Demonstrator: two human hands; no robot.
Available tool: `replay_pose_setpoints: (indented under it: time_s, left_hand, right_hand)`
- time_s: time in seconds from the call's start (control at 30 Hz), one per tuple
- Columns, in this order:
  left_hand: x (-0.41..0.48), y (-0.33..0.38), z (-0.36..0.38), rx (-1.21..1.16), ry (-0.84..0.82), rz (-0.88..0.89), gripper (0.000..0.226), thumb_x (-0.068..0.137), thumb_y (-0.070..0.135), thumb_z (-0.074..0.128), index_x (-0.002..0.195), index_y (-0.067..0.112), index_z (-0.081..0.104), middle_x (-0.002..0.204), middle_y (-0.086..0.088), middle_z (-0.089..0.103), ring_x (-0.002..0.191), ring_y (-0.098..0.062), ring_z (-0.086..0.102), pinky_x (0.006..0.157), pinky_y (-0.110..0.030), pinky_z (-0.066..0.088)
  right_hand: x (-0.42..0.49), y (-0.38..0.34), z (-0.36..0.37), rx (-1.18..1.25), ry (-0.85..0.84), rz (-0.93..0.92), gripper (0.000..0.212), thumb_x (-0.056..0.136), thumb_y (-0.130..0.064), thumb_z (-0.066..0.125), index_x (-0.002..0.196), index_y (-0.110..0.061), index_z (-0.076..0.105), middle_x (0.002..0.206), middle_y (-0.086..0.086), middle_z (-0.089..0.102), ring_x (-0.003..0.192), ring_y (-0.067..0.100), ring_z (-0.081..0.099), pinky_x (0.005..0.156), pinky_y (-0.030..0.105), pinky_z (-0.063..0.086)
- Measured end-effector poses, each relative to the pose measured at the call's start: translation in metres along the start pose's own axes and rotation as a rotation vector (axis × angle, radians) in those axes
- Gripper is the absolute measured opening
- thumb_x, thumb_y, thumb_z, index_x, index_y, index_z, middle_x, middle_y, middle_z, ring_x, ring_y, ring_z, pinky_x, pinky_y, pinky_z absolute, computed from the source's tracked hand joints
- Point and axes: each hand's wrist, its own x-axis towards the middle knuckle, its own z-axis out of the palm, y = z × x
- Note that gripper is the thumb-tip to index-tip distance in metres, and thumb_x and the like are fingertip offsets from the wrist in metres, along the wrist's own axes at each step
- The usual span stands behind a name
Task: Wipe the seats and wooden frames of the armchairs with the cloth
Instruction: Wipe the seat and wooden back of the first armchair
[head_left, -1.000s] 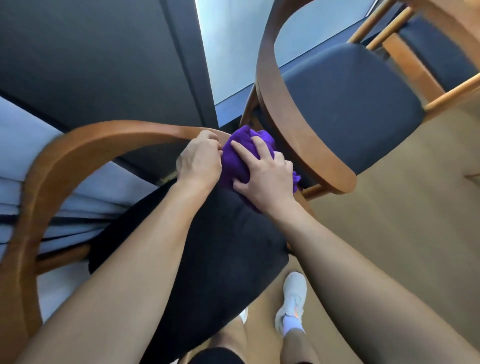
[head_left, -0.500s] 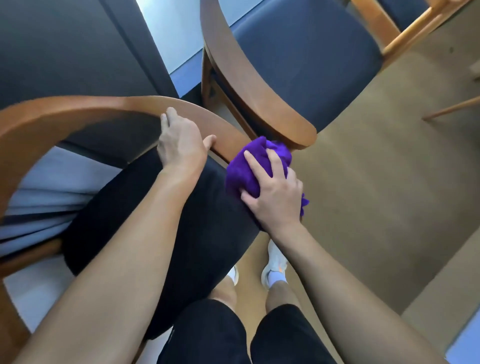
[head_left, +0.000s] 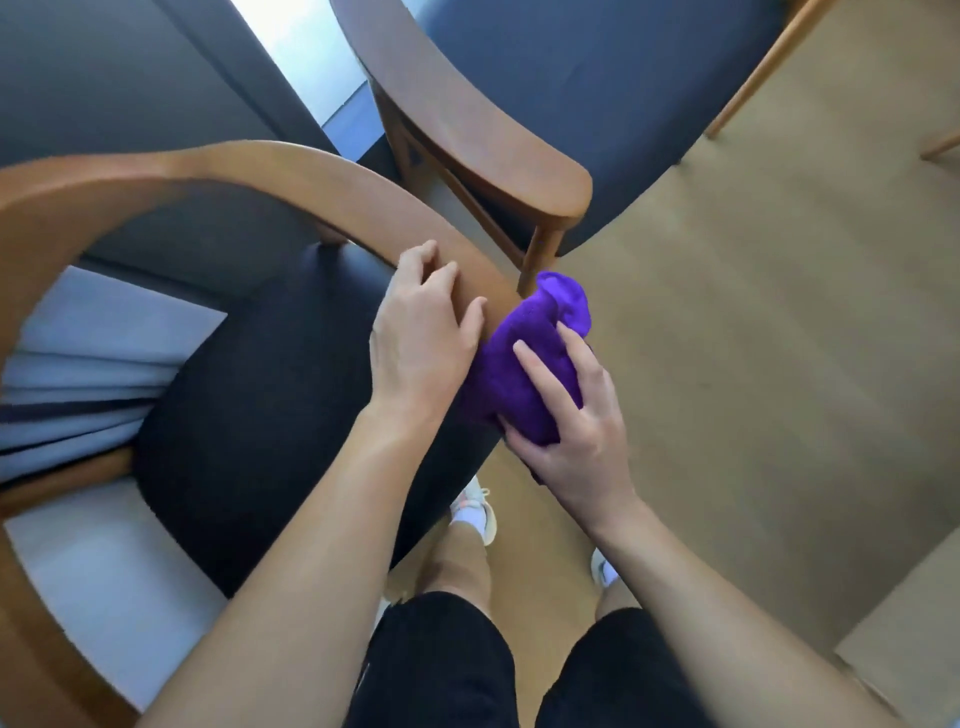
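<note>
A bunched purple cloth lies against the front end of the near armchair's curved wooden armrest. My right hand grips the cloth from the right, thumb under it and fingers over the top. My left hand rests on the armrest just left of the cloth, its fingers bent over the wood. The near armchair's dark seat cushion spreads below my left forearm. A second armchair stands behind, with a dark blue seat and a flat wooden armrest.
Tan carpet floor lies open to the right. A dark wall panel and a bright window strip stand behind the chairs. My legs and white shoes are beside the near chair's front edge.
The cloth and my right hand have slid forward along the armrest to its front end. My left hand followed down the armrest. The view tilted down toward the floor.
</note>
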Motion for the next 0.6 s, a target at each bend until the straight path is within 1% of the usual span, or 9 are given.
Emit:
replay_pose_setpoints:
  time_s: [0.1, 0.17, 0.23, 0.27, 0.33, 0.4, 0.47, 0.53, 0.6]
  left_hand:
    - [-0.022, 0.004, 0.022, -0.044, 0.081, -0.019, 0.045, 0.093, 0.025, 0.068, 0.134, 0.009, 0.059, 0.147, -0.003, 0.047, 0.136, -0.017, 0.044, 0.108, -0.032, 0.041]
    - [-0.033, 0.009, 0.033, -0.079, 0.130, -0.039, 0.044, 0.093, 0.023, 0.068, 0.135, 0.009, 0.060, 0.147, -0.002, 0.048, 0.138, -0.015, 0.042, 0.111, -0.029, 0.037]
    - [-0.039, 0.011, 0.038, -0.135, 0.160, -0.069, 0.044, 0.092, 0.021, 0.069, 0.134, 0.010, 0.061, 0.146, 0.000, 0.050, 0.137, -0.012, 0.042, 0.114, -0.029, 0.036]
    - [-0.038, 0.010, 0.037, -0.157, 0.166, -0.085, 0.044, 0.091, 0.021, 0.070, 0.133, 0.011, 0.061, 0.146, 0.002, 0.051, 0.136, -0.011, 0.043, 0.115, -0.028, 0.035]
    - [-0.036, 0.009, 0.034, -0.178, 0.154, -0.108, 0.043, 0.091, 0.023, 0.070, 0.132, 0.014, 0.063, 0.145, 0.006, 0.051, 0.134, -0.007, 0.045, 0.115, -0.027, 0.034]
    - [-0.035, 0.007, 0.030, -0.235, 0.144, -0.127, 0.035, 0.094, 0.028, 0.066, 0.127, 0.016, 0.067, 0.141, 0.008, 0.055, 0.129, -0.004, 0.049, 0.112, -0.024, 0.037]
    - [-0.037, 0.005, 0.027, -0.387, 0.169, -0.150, 0.028, 0.097, 0.031, 0.060, 0.120, 0.017, 0.071, 0.129, 0.009, 0.064, 0.119, 0.003, 0.056, 0.104, -0.021, 0.043]
    - [-0.047, -0.004, 0.026, -0.630, 0.252, -0.225, 0.026, 0.099, 0.033, 0.056, 0.112, 0.018, 0.074, 0.112, 0.010, 0.072, 0.106, 0.002, 0.064, 0.096, -0.023, 0.050]
    - [-0.062, -0.017, 0.029, -0.828, 0.394, -0.345, 0.026, 0.100, 0.033, 0.052, 0.099, 0.021, 0.075, 0.099, 0.007, 0.075, 0.099, -0.005, 0.070, 0.090, -0.030, 0.056]
  right_hand:
    - [-0.011, 0.027, 0.010, 0.214, 0.031, -0.020, 0.073, 0.077, -0.019, 0.087, 0.139, -0.017, 0.050, 0.151, 0.017, 0.035, 0.143, 0.023, 0.035, 0.116, 0.038, 0.035]
    - [-0.014, 0.041, 0.022, 0.323, 0.047, -0.017, 0.077, 0.072, -0.015, 0.090, 0.137, -0.018, 0.047, 0.150, 0.015, 0.031, 0.145, 0.021, 0.032, 0.117, 0.036, 0.033]
    - [-0.014, 0.048, 0.032, 0.371, 0.090, -0.055, 0.081, 0.067, -0.012, 0.092, 0.133, -0.018, 0.047, 0.147, 0.016, 0.033, 0.144, 0.017, 0.033, 0.116, 0.034, 0.034]
    - [-0.012, 0.050, 0.034, 0.383, 0.100, -0.082, 0.081, 0.066, -0.011, 0.093, 0.132, -0.017, 0.047, 0.146, 0.018, 0.035, 0.142, 0.018, 0.035, 0.115, 0.035, 0.035]
    - [-0.008, 0.051, 0.030, 0.391, 0.073, -0.114, 0.077, 0.070, -0.014, 0.092, 0.133, -0.016, 0.048, 0.144, 0.022, 0.037, 0.139, 0.025, 0.039, 0.114, 0.041, 0.038]
    - [-0.006, 0.048, 0.018, 0.327, 0.048, -0.186, 0.065, 0.078, -0.017, 0.087, 0.135, -0.015, 0.055, 0.145, 0.023, 0.040, 0.134, 0.033, 0.045, 0.111, 0.048, 0.041]
    - [-0.001, 0.045, 0.010, 0.148, 0.024, -0.295, 0.054, 0.083, -0.019, 0.082, 0.133, -0.017, 0.064, 0.145, 0.021, 0.046, 0.126, 0.037, 0.050, 0.107, 0.050, 0.042]
    - [0.006, 0.041, 0.007, -0.054, -0.021, -0.405, 0.049, 0.086, -0.020, 0.076, 0.133, -0.022, 0.065, 0.146, 0.016, 0.050, 0.124, 0.041, 0.050, 0.106, 0.052, 0.041]
    - [0.010, 0.035, 0.007, -0.180, -0.036, -0.487, 0.043, 0.091, -0.022, 0.069, 0.134, -0.028, 0.065, 0.145, 0.009, 0.053, 0.128, 0.044, 0.049, 0.105, 0.054, 0.042]
